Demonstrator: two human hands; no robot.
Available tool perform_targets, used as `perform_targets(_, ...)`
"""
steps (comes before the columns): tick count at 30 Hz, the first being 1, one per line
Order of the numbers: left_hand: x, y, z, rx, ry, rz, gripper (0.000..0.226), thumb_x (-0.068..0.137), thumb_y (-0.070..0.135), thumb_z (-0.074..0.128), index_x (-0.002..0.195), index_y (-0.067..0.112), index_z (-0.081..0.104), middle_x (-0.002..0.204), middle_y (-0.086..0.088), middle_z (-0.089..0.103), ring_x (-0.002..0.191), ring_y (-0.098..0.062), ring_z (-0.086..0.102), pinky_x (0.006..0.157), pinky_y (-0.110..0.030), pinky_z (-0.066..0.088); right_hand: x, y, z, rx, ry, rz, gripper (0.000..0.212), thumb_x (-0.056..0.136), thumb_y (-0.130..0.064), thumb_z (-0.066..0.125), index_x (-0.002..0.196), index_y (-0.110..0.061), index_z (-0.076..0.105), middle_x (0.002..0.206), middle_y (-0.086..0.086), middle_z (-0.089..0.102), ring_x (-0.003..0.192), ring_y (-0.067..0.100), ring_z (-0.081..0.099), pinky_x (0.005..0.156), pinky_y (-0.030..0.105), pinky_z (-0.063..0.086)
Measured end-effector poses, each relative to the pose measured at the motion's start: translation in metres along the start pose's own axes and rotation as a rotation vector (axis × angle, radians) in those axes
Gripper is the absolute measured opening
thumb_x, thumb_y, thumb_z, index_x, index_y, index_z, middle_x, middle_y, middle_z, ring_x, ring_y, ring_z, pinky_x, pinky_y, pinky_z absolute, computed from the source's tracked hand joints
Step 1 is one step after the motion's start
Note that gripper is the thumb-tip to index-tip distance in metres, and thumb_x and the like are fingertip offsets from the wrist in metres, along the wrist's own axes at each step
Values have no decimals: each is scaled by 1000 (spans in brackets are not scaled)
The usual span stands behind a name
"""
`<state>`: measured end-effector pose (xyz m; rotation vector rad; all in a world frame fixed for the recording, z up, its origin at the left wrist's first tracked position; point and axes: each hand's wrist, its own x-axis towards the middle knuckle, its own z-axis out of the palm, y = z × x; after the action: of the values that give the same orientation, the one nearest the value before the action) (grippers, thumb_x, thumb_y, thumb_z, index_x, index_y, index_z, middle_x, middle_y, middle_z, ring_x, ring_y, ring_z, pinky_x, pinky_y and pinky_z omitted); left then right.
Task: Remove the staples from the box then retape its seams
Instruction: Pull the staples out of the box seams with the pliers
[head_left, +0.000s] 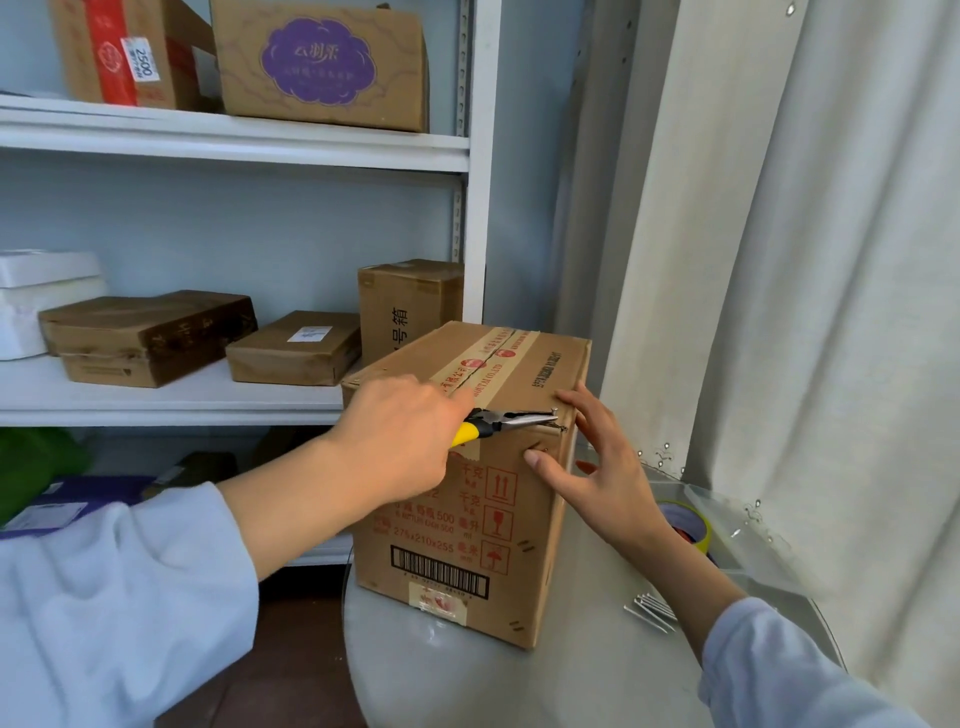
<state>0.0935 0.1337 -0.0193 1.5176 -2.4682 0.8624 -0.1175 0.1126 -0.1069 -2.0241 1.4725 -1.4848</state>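
Two hands at the box (467, 499), which stands upright on the desk (571, 675). Left hand (400, 441) grips pliers (511, 419); long axis points right, tips at a staple (557, 427) near the top right edge. Right hand (597, 467), nearer it, braces that corner, fingers (574, 402) spread flat.

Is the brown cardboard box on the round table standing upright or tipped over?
Upright. The brown cardboard box rests on its base on the round table, and its printed arrows point up.
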Motion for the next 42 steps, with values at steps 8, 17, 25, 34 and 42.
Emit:
perform_targets(8, -10, 13, -2, -165, -73, -80, 34, 91, 21, 46, 125, 18, 45, 123, -9, 59, 101, -30, 60, 66, -32, 39, 0, -1, 1, -1, 5, 13, 74, 68, -68, 66, 133, -45, 39, 151, -19, 29, 134, 12, 41, 103, 48, 45)
perform_targets(17, -13, 10, -4, -201, -115, -102, 31, 91, 25, 46, 122, 20, 45, 114, -4, 61, 89, -24, 58, 64, -31, 39, 2, 0, 3, 8, -6, 9, 73, 67, -69, 62, 132, -48, 38, 150, -20, 32, 135, 10, 40, 103, 48, 46)
perform_targets(25, 7, 2, -6, 33, -1, -15, 43, 89, 22, 47, 132, 19, 40, 116, -6, 59, 100, -24, 57, 69, -32, 43, 2, 2, 2, -10, -4, 6, 75, 67, -74, 59, 133, -46, 37, 151, -17, 31, 135, 12, 39, 105, 47, 44)
perform_targets(34, -5, 9, 1, -238, -115, -77, 36, 92, 24, 44, 127, 21, 44, 128, -8, 57, 99, -29, 59, 66, -31, 42, 1, 2, 2, -16, 10, 4, 75, 67, -72, 59, 134, -47, 37, 152, -16, 30, 136, 12, 40, 106, 48, 43)
perform_targets(42, -5, 10, -1, -56, -27, -70, 39, 92, 28, 45, 129, 20, 39, 117, -5, 60, 92, -24, 60, 59, -30, 39, 2, 1, 3, -8, -2, 14, 72, 66, -72, 60, 131, -53, 33, 152, -17, 30, 136, 13, 40, 104, 50, 44)
